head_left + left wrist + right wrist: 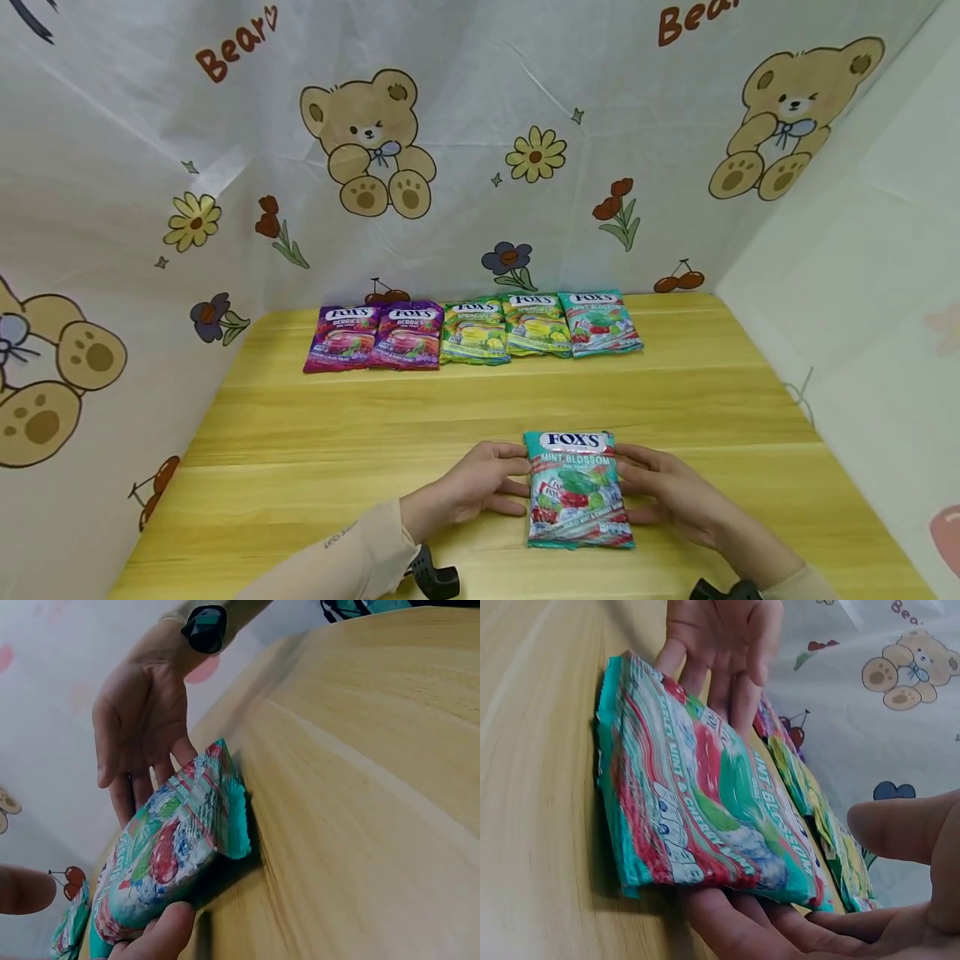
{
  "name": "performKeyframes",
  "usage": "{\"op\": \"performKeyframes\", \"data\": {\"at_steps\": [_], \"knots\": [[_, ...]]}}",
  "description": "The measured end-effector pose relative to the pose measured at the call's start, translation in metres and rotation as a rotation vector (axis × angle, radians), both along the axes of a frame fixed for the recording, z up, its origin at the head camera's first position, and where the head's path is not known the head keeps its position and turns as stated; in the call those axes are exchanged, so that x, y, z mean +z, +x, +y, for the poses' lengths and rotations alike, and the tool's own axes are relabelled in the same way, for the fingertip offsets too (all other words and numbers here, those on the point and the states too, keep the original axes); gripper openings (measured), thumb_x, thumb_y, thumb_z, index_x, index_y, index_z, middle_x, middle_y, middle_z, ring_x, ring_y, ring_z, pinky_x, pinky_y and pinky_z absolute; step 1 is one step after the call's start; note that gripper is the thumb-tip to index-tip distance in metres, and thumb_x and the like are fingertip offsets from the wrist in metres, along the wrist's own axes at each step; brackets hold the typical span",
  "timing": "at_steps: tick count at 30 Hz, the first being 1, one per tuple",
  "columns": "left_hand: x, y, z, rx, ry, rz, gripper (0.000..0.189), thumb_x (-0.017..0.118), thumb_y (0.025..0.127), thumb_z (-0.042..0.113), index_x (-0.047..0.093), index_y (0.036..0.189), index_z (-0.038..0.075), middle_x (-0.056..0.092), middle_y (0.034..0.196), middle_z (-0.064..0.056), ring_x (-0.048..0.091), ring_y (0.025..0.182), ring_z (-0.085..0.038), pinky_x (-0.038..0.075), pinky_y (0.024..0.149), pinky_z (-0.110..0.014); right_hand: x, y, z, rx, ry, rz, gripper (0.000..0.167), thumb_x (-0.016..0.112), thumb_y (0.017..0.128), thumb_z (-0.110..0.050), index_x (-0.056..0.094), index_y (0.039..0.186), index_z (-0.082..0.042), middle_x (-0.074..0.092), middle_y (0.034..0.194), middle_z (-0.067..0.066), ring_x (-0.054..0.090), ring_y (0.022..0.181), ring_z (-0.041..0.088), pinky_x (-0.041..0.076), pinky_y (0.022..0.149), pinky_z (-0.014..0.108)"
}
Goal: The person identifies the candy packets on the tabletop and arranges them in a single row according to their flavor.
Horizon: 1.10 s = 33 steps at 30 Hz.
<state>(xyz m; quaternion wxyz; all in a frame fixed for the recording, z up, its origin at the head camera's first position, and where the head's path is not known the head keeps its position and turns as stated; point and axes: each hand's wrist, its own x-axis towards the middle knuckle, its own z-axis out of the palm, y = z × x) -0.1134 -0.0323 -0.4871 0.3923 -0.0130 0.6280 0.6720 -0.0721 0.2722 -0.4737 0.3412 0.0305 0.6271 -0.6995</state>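
A teal candy bag marked Fox's Mint Blossom [577,492] lies face up near the front of the table, between both hands. My left hand [480,483] is at its left side, fingers stretched toward the edge. On the other side, my right hand [667,492] has its fingertips right at the bag's right edge, thumb apart. In the right wrist view the right fingers [735,930] reach along the lower side of the bag, and the left hand [727,660] faces it with an open palm. Neither hand curls round the bag.
Along the back of the wooden table [360,425] lies a row of candy bags: two purple Berries bags [407,335], two green-yellow Springtea bags [476,333] and one teal Mint Blossom bag [600,323]. Behind them hangs a bear-print cloth [457,150].
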Motion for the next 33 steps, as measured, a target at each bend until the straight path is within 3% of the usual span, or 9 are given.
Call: {"op": "performKeyframes", "data": {"at_steps": [3, 6, 11, 17, 21, 25, 28, 33], "knots": [[0.0, 0.003, 0.005, 0.019, 0.042, -0.002, 0.058, 0.058, 0.105, 0.018, 0.039, 0.155, -0.005, 0.067, 0.129, -0.016, 0.072, 0.106, -0.03, 0.065, 0.081, -0.048, 0.001, -0.001, -0.006, 0.003, 0.003, 0.006, 0.081, 0.045, 0.112, -0.03, -0.005, 0.16, 0.009, 0.012, 0.164, 0.038, 0.062, 0.127, 0.027, 0.057, 0.101, 0.052], [-0.001, 0.007, 0.01, 0.034, 0.082, 0.004, 0.058, 0.057, 0.105, 0.015, 0.037, 0.156, -0.004, 0.064, 0.132, -0.016, 0.071, 0.105, -0.028, 0.064, 0.083, -0.05, 0.0, -0.002, -0.011, 0.015, 0.005, 0.01, 0.083, 0.045, 0.112, -0.032, -0.011, 0.161, 0.005, 0.023, 0.162, 0.036, 0.064, 0.124, 0.029, 0.058, 0.099, 0.051], [-0.001, 0.011, 0.016, 0.074, 0.12, 0.014, 0.062, 0.059, 0.102, 0.01, 0.035, 0.158, -0.002, 0.06, 0.136, -0.017, 0.07, 0.104, -0.026, 0.063, 0.083, -0.052, -0.002, -0.001, -0.019, 0.01, -0.024, 0.006, 0.091, 0.048, 0.111, -0.031, -0.025, 0.161, -0.01, 0.028, 0.16, 0.032, 0.065, 0.122, 0.03, 0.058, 0.099, 0.051], [0.002, 0.012, 0.02, 0.091, 0.132, 0.02, 0.073, 0.062, 0.099, 0.006, 0.026, 0.163, 0.005, 0.056, 0.144, -0.021, 0.072, 0.097, -0.026, 0.064, 0.083, -0.047, -0.004, -0.001, -0.024, -0.036, 0.0, 0.001, 0.097, 0.056, 0.108, -0.031, -0.023, 0.163, -0.02, 0.038, 0.157, 0.028, 0.065, 0.121, 0.026, 0.058, 0.101, 0.043], [0.001, 0.009, 0.022, 0.052, 0.134, 0.013, 0.077, 0.061, 0.101, 0.007, 0.021, 0.166, 0.015, 0.066, 0.133, -0.026, 0.076, 0.094, -0.034, 0.064, 0.084, -0.049, -0.005, -0.004, -0.023, -0.076, 0.036, 0.02, 0.097, 0.06, 0.106, -0.03, -0.017, 0.164, -0.018, 0.046, 0.154, 0.021, 0.065, 0.12, 0.023, 0.057, 0.1, 0.037], [-0.003, 0.003, 0.028, 0.021, 0.145, 0.013, 0.084, 0.061, 0.1, 0.003, 0.015, 0.167, 0.024, 0.069, 0.132, -0.02, 0.076, 0.099, -0.036, 0.064, 0.082, -0.05, -0.006, -0.009, -0.018, -0.102, 0.074, 0.053, 0.093, 0.061, 0.105, -0.029, -0.007, 0.166, -0.014, 0.051, 0.15, 0.013, 0.064, 0.12, 0.019, 0.056, 0.098, 0.031], [-0.005, -0.001, 0.034, 0.031, 0.139, 0.035, 0.089, 0.062, 0.098, -0.003, 0.015, 0.167, 0.027, 0.065, 0.141, -0.014, 0.076, 0.1, -0.033, 0.065, 0.078, -0.046, -0.007, -0.014, -0.012, -0.092, 0.084, 0.083, 0.088, 0.06, 0.106, -0.029, -0.001, 0.166, -0.011, 0.055, 0.146, 0.009, 0.063, 0.119, 0.017, 0.055, 0.098, 0.029], [-0.005, -0.011, 0.042, 0.068, 0.113, 0.047, 0.088, 0.062, 0.098, -0.007, 0.019, 0.167, 0.029, 0.064, 0.142, -0.014, 0.076, 0.099, -0.028, 0.065, 0.074, -0.041, -0.006, -0.02, -0.003, -0.091, 0.092, 0.108, 0.083, 0.059, 0.106, -0.026, 0.005, 0.164, -0.003, 0.064, 0.138, 0.004, 0.066, 0.115, 0.012, 0.056, 0.097, 0.025]]}}
